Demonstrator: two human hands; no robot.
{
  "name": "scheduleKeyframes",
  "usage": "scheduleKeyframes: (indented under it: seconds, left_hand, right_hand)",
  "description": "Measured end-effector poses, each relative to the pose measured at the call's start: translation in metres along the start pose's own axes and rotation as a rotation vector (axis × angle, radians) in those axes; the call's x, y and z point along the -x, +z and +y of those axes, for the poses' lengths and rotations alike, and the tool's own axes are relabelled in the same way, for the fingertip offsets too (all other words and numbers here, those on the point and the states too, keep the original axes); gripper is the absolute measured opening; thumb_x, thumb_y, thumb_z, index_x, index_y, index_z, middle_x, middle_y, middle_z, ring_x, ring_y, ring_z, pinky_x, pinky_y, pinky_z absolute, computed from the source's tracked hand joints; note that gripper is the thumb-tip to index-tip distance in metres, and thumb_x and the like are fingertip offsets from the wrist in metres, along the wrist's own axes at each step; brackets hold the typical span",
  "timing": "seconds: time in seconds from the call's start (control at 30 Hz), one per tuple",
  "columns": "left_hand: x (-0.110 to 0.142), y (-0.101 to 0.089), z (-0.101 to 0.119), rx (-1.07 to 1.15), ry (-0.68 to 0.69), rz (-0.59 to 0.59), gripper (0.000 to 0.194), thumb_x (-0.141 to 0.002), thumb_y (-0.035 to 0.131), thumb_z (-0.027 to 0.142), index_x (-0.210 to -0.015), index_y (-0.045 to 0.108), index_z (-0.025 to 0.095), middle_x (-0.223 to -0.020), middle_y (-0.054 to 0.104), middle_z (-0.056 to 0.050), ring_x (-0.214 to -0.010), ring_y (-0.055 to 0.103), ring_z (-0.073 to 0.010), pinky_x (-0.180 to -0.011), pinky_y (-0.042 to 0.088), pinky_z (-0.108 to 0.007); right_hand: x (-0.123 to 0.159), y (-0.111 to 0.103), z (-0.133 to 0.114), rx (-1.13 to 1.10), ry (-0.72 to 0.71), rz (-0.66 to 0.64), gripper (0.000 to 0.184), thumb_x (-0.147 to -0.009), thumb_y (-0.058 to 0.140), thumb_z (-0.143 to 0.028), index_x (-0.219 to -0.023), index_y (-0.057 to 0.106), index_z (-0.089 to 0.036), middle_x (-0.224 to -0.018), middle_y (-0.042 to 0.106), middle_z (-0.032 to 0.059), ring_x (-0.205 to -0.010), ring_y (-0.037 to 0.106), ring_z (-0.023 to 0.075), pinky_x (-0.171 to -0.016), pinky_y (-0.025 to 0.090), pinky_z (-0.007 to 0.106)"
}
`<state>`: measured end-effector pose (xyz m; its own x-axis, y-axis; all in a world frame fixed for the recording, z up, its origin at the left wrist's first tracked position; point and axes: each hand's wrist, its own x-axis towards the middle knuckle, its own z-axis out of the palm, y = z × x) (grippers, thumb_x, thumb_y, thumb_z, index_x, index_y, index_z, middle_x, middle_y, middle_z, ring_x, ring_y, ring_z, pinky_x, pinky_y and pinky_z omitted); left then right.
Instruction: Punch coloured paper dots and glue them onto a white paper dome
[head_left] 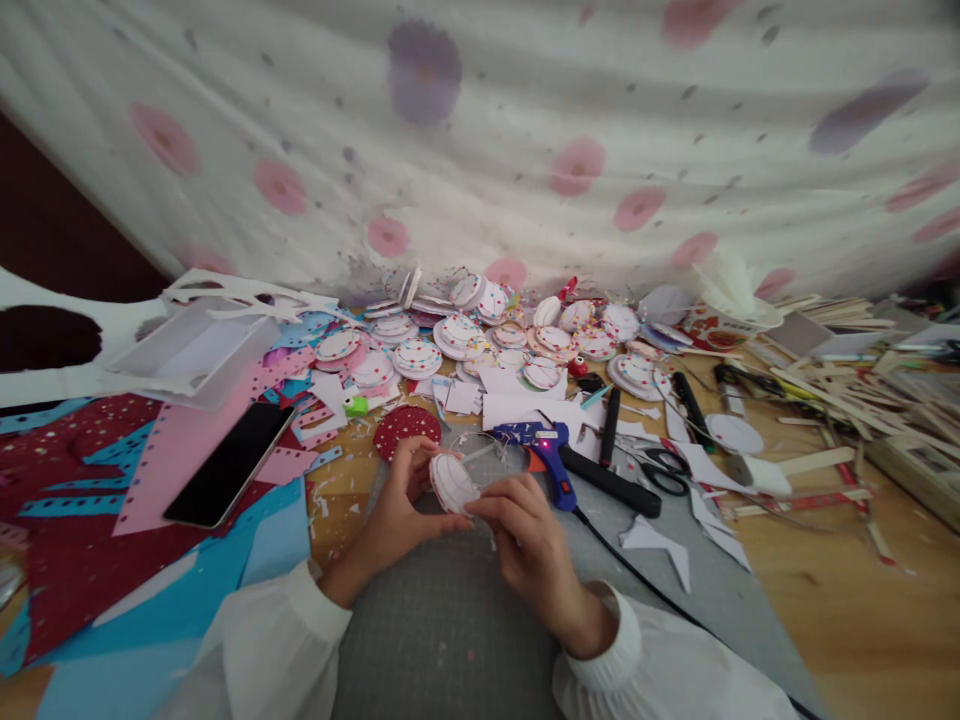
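1. Backed by a floral curtain (480,150).
2. Laid out over a wooden table (847,590).
3. Covered in front by a gray mat (465,640).
4. Strewn at left with red, pink and blue sheets (142,620), plus a white box (202,350) behind.
5. Heaped near the curtain with layered paper discs (416,357).
6. Clamped by the left hand (397,510) on the white disc (452,483), thumb and fingers at its rim, above the mat.
7. Pinched together at the fingertips of the right hand (536,545), by the white disc's right edge; too small to tell what lies between.
8. Lying on the sheets, a phone (231,463).
9. Lying beyond the right hand, a blue glue gun (551,455).
10. Placed right of that, black-handled scissors (665,470).
11. Resting just beyond the left hand, a red disc (405,428).
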<state>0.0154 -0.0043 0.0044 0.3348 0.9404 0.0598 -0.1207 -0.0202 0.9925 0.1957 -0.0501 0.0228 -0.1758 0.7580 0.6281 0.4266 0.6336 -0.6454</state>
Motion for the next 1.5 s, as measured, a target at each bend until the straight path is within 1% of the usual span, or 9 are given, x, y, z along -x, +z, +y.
scheduleKeyframes:
  seconds: [0.13, 0.47, 0.6, 0.73, 0.87, 1.07, 1.23, 1.4, 1.5]
  left_hand:
    - [0.000, 0.000, -0.002, 0.000, -0.003, 0.011, 0.078, -0.055, 0.091, 0.019, -0.113, 0.040, 0.027, -0.123, 0.061, -0.008, -0.110, 0.060, -0.0236, -0.092, 0.047, -0.037]
    - [-0.002, 0.001, 0.001, 0.013, -0.025, 0.024, 0.076, -0.053, 0.091, 0.017, -0.110, 0.042, 0.026, -0.122, 0.063, -0.008, -0.107, 0.062, -0.0235, -0.090, 0.048, -0.036]
    - [-0.002, 0.002, 0.003, 0.001, -0.019, 0.040, 0.074, -0.051, 0.092, 0.018, -0.108, 0.044, 0.026, -0.120, 0.064, -0.006, -0.106, 0.063, -0.0238, -0.089, 0.049, -0.036]
    - [-0.001, 0.001, 0.004, 0.002, -0.022, 0.023, 0.071, -0.056, 0.090, 0.019, -0.111, 0.046, 0.028, -0.120, 0.064, -0.005, -0.106, 0.063, -0.0229, -0.087, 0.050, -0.035]
    - [0.000, -0.002, 0.001, 0.074, -0.017, -0.007, 0.074, -0.059, 0.089, 0.024, -0.119, 0.046, 0.030, -0.122, 0.064, -0.005, -0.107, 0.062, -0.0225, -0.088, 0.050, -0.035]
    - [-0.001, -0.003, 0.003, 0.127, -0.021, -0.041, 0.075, -0.060, 0.090, 0.030, -0.123, 0.050, 0.028, -0.125, 0.063, -0.007, -0.109, 0.061, -0.0249, -0.090, 0.049, -0.035]
    - [0.000, -0.001, 0.007, 0.104, -0.029, -0.033, 0.071, -0.059, 0.090, 0.031, -0.120, 0.054, 0.026, -0.124, 0.063, -0.007, -0.111, 0.060, -0.0272, -0.092, 0.048, -0.038]
    - [0.003, -0.002, 0.005, 0.084, -0.042, -0.043, 0.068, -0.062, 0.088, 0.031, -0.121, 0.055, 0.027, -0.125, 0.063, -0.008, -0.112, 0.060, -0.0291, -0.095, 0.047, -0.041]
    - [0.003, -0.001, 0.005, 0.107, -0.052, -0.047, 0.069, -0.061, 0.089, 0.031, -0.121, 0.055, 0.027, -0.125, 0.063, -0.008, -0.114, 0.060, -0.0295, -0.096, 0.047, -0.042]
  right_hand:
    - [0.001, 0.000, 0.001, -0.011, 0.001, -0.003, 0.035, -0.087, 0.045, 0.006, -0.100, 0.064, -0.020, -0.086, 0.064, 0.0058, -0.080, 0.054, 0.0195, -0.067, 0.044, 0.031]
    - [0.001, 0.001, 0.002, -0.015, 0.004, -0.021, 0.033, -0.086, 0.047, 0.007, -0.098, 0.065, -0.019, -0.085, 0.064, 0.0059, -0.080, 0.053, 0.0190, -0.068, 0.044, 0.031]
    - [0.001, 0.001, 0.003, -0.008, 0.005, -0.035, 0.034, -0.086, 0.047, 0.006, -0.099, 0.064, -0.019, -0.086, 0.064, 0.0061, -0.081, 0.054, 0.0192, -0.068, 0.044, 0.031]
    - [0.000, 0.001, -0.001, -0.018, 0.033, -0.039, 0.030, -0.088, 0.050, 0.003, -0.102, 0.064, -0.020, -0.087, 0.064, 0.0055, -0.081, 0.055, 0.0189, -0.069, 0.046, 0.032]
    - [0.000, 0.000, -0.008, -0.043, 0.067, -0.038, 0.024, -0.090, 0.054, -0.004, -0.107, 0.062, -0.020, -0.092, 0.064, 0.0064, -0.086, 0.057, 0.0189, -0.074, 0.048, 0.033]
    - [0.000, 0.000, -0.010, -0.059, 0.070, -0.009, 0.027, -0.090, 0.053, -0.004, -0.110, 0.063, -0.021, -0.097, 0.063, 0.0071, -0.090, 0.060, 0.0182, -0.077, 0.052, 0.031]
    - [0.002, 0.001, -0.006, -0.076, 0.062, -0.021, 0.032, -0.090, 0.052, -0.003, -0.110, 0.064, -0.023, -0.096, 0.063, 0.0072, -0.089, 0.060, 0.0190, -0.075, 0.053, 0.032]
    - [0.005, 0.002, -0.003, -0.079, 0.045, -0.018, 0.036, -0.089, 0.048, 0.000, -0.108, 0.065, -0.025, -0.092, 0.064, 0.0064, -0.085, 0.060, 0.0195, -0.070, 0.052, 0.033]
    - [0.005, 0.003, -0.003, -0.078, 0.038, -0.010, 0.037, -0.088, 0.047, 0.002, -0.107, 0.065, -0.024, -0.092, 0.064, 0.0063, -0.085, 0.059, 0.0192, -0.070, 0.051, 0.032]
